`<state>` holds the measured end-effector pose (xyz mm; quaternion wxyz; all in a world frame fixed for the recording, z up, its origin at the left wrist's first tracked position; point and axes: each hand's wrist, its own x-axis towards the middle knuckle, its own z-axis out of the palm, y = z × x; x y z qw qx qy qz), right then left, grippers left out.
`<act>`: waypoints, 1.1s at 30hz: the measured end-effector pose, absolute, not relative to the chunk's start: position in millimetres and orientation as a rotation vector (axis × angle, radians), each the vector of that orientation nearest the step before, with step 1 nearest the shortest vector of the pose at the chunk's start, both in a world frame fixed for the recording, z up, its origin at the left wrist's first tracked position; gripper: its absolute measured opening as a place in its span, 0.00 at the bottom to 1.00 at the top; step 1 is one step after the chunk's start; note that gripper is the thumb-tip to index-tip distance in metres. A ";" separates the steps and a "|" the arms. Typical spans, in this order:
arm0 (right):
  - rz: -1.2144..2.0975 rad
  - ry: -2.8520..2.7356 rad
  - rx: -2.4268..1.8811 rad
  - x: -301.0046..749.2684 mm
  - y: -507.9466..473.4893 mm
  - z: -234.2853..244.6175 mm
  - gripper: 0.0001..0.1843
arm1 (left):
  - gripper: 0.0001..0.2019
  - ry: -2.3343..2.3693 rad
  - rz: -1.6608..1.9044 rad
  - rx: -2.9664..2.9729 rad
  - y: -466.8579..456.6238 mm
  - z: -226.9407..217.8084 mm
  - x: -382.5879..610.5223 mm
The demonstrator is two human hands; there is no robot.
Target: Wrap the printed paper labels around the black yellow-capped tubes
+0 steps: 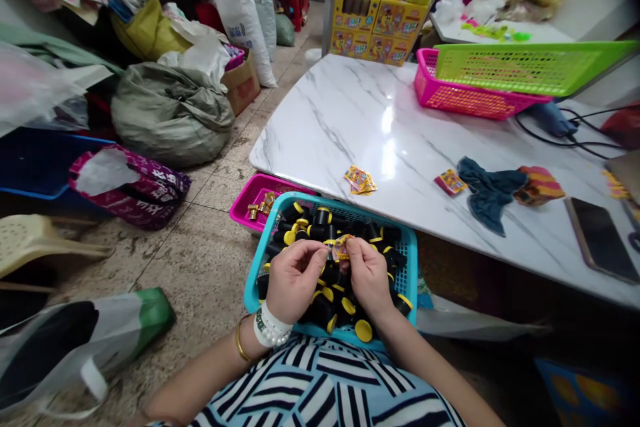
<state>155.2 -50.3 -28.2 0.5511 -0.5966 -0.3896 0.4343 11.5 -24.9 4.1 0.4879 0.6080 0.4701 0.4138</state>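
Observation:
A blue plastic basket (253,283) rests on my lap, filled with several small black tubes with yellow caps (320,217). Over it, my left hand (295,277) and my right hand (367,273) meet, fingers pinched together on a small yellow-orange sticker (341,247) held between them. A bead bracelet and a gold bangle sit on my left wrist.
A white marble table (380,120) stands ahead with sticker piles (360,180), a dark cloth (487,193), a phone (600,240) and stacked pink and green baskets (500,77). A pink basket (250,197) lies on the floor under its edge. Bags and sacks (170,113) crowd the left floor.

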 end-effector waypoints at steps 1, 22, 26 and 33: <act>1.019 -0.926 -1.412 154.2 -50.5 -28.5 0.23 | 0.10 1.150 1.017 1.524 -26.1 3.8 11.0; 0.622 -1.447 -1.468 152.7 -57.9 -34.3 0.10 | 0.06 1.200 1.084 1.525 -12.4 -13.1 9.3; 0.710 -1.554 -1.433 161.6 -52.9 -31.4 0.11 | 0.06 1.222 0.975 1.367 -13.3 -16.9 3.7; 0.284 -1.654 -1.948 234.6 -72.9 -29.1 0.13 | 0.07 1.354 1.100 1.364 -9.3 -23.9 -9.2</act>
